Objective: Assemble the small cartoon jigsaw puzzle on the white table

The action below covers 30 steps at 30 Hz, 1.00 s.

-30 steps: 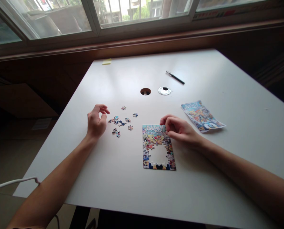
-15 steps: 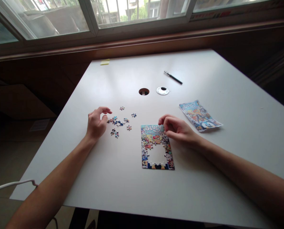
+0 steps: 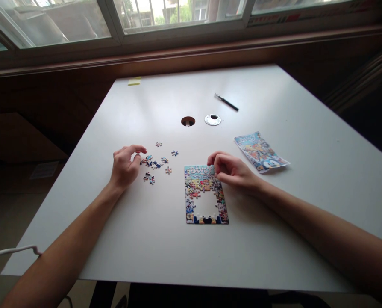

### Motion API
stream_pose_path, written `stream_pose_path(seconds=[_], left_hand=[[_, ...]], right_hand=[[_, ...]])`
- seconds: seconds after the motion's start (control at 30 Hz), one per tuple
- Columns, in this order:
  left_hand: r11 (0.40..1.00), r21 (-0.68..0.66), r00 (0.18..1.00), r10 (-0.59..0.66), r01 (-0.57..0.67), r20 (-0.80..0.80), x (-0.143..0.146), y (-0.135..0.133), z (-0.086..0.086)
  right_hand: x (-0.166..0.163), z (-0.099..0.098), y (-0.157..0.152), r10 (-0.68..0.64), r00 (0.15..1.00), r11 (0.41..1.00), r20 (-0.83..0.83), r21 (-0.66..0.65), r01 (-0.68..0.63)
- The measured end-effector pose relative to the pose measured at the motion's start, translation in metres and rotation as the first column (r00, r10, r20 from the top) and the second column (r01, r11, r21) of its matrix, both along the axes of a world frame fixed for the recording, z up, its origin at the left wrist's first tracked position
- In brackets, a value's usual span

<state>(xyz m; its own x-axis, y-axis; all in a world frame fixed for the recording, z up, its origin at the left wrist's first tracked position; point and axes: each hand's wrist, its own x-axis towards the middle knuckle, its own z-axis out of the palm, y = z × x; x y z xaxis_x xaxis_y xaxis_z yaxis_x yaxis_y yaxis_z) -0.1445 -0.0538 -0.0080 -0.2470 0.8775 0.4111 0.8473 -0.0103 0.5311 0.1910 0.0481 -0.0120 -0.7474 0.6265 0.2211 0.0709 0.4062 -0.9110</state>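
Observation:
A small colourful jigsaw puzzle (image 3: 206, 196) lies flat on the white table (image 3: 178, 256), with an unfilled gap in its lower middle. My right hand (image 3: 231, 171) rests at its top right corner, fingers curled together with the tips on the puzzle's edge; what they hold, if anything, is hidden. Several loose puzzle pieces (image 3: 155, 164) are scattered to the left of the puzzle. My left hand (image 3: 123, 164) sits just left of them, loosely curled, index finger and thumb apart over the nearest pieces with nothing visible between them.
A printed picture bag (image 3: 260, 152) lies right of my right hand. Farther back are a round cable hole (image 3: 187, 121), its loose cap (image 3: 213, 119), a pen (image 3: 226, 102) and a yellow note (image 3: 134, 81). A white frame (image 3: 14, 251) shows at lower left.
My left hand has lowered and stretched its index finger towards the loose pieces. My right hand has stayed at the puzzle's corner. The view has shifted slightly.

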Motion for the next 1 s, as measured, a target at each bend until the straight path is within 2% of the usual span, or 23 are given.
stream_pose_path(seconds=[0.77,0.87,0.93,1.0], left_hand=[[0.999,0.002,0.998,-0.044,0.044,-0.049,-0.001,0.001,-0.001],[0.993,-0.040,0.987,-0.118,0.114,-0.106,-0.003,0.000,-0.001],[0.970,-0.105,0.963,-0.231,0.218,-0.138,-0.007,-0.002,0.003],[0.918,-0.193,0.916,-0.374,0.345,-0.141,-0.013,-0.003,0.011]], right_hand=[[0.000,0.001,0.000,0.010,1.000,1.000,-0.004,0.004,-0.010],[0.000,0.000,0.000,0.011,1.000,1.000,-0.002,0.009,-0.011],[0.000,0.000,0.000,0.012,1.000,1.000,-0.003,0.008,-0.012],[0.000,0.000,0.001,0.014,1.000,1.000,-0.002,0.009,-0.014]])
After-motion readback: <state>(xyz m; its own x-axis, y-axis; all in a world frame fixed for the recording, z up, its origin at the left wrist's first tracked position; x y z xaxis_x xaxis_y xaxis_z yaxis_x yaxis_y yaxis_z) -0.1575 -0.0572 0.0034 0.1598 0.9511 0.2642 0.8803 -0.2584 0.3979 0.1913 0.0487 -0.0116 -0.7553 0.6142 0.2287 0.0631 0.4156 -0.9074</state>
